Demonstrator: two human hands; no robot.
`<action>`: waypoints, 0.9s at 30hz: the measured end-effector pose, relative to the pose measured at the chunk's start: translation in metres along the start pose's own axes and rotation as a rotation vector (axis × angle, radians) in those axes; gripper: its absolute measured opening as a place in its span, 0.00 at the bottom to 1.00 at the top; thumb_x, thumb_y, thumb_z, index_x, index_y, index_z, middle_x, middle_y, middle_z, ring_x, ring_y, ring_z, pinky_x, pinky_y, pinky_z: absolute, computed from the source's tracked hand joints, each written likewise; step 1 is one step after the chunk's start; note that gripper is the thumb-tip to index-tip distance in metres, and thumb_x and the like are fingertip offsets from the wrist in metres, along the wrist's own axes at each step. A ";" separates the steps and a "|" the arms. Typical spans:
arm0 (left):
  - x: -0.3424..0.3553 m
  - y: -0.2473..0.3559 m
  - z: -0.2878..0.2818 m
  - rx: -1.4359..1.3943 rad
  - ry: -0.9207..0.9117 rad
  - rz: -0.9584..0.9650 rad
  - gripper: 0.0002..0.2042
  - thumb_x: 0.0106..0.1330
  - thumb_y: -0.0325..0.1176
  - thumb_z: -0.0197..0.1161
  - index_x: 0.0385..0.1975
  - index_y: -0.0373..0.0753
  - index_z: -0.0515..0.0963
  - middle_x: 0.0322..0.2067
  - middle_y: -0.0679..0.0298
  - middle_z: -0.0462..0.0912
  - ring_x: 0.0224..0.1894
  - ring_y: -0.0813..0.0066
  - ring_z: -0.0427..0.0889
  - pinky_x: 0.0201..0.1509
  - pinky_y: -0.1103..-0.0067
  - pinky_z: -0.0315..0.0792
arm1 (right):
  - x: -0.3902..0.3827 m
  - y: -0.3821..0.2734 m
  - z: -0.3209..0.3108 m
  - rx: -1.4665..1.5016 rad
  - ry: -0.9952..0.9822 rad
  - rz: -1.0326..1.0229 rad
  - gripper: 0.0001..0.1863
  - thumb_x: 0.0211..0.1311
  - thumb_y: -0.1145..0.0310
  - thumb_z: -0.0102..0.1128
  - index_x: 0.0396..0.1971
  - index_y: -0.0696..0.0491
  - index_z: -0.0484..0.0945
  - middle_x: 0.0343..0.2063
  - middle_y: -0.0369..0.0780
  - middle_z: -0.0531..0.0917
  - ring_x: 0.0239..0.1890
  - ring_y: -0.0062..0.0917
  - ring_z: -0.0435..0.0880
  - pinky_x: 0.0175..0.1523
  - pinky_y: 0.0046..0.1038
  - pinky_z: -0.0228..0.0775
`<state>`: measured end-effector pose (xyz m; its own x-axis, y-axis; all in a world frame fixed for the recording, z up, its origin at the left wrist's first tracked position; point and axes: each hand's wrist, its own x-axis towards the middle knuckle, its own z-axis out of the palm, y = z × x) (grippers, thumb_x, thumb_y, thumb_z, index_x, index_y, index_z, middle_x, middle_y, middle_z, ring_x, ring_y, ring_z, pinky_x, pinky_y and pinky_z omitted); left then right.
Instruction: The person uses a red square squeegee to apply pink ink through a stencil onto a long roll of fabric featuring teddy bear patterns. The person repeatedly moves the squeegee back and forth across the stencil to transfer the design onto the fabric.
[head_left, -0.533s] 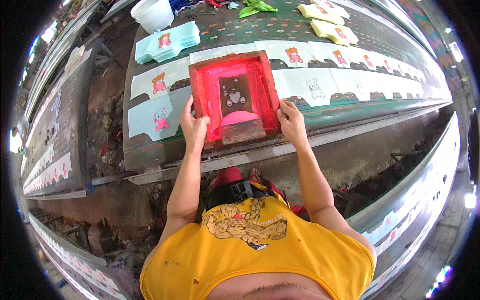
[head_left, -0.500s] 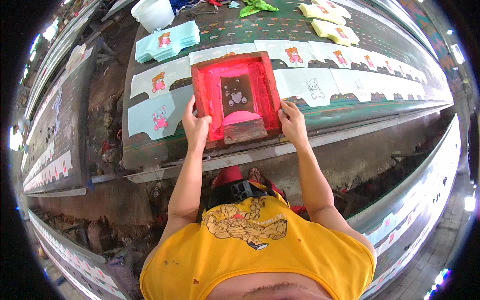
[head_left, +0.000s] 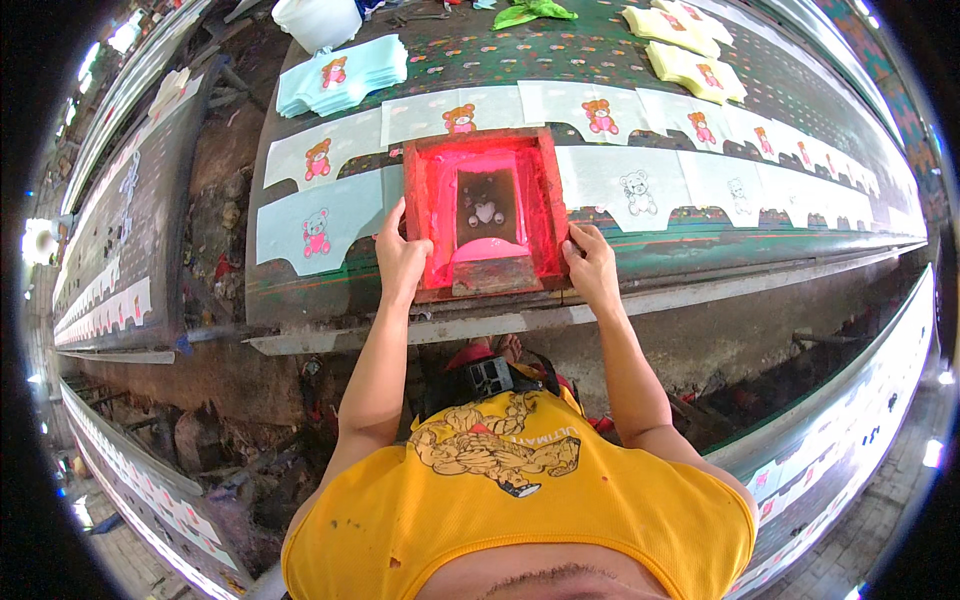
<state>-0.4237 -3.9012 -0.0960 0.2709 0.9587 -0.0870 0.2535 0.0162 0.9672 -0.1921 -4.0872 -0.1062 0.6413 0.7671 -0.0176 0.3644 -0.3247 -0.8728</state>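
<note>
My left hand point(head_left: 404, 260) and my right hand point(head_left: 591, 262) grip the two sides of a red-stained wooden screen frame point(head_left: 416, 212). Pink ink surrounds its dark stencil area point(head_left: 488, 192), where a pale bear pattern shows. A worn wooden squeegee point(head_left: 495, 277) lies across its near end, beside pooled ink. The frame sits over the lower row of pale cut sheets; what is directly beneath it is hidden. Left of it lies a light blue sheet with a pink bear point(head_left: 315, 238); right of it, a white sheet with an outlined bear point(head_left: 637, 190).
The long green printing table point(head_left: 700, 238) also holds an upper row of bear-printed sheets point(head_left: 600, 117), light blue point(head_left: 338, 78) and yellow point(head_left: 692, 68) stacks, a white bucket point(head_left: 315, 20) and a green cloth point(head_left: 532, 13). More tables point(head_left: 130, 240) with sheets stand left and behind.
The frame in my hands has shifted a little to the right and toward me. The view has tilted slightly. Both hands keep their grip.
</note>
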 end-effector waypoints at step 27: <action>0.005 -0.002 -0.003 -0.042 -0.053 -0.077 0.41 0.44 0.16 0.59 0.68 0.26 0.67 0.63 0.46 0.76 0.65 0.61 0.77 0.69 0.74 0.67 | -0.012 -0.062 0.040 -0.377 -0.253 -0.642 0.19 0.46 0.81 0.62 0.42 0.58 0.79 0.42 0.45 0.82 0.47 0.44 0.81 0.54 0.41 0.75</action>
<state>-0.4260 -3.8954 -0.0981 0.3015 0.9376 -0.1730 0.2363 0.1023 0.9663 -0.2495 -4.0546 -0.0711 0.0710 0.9563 0.2838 0.8453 0.0933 -0.5261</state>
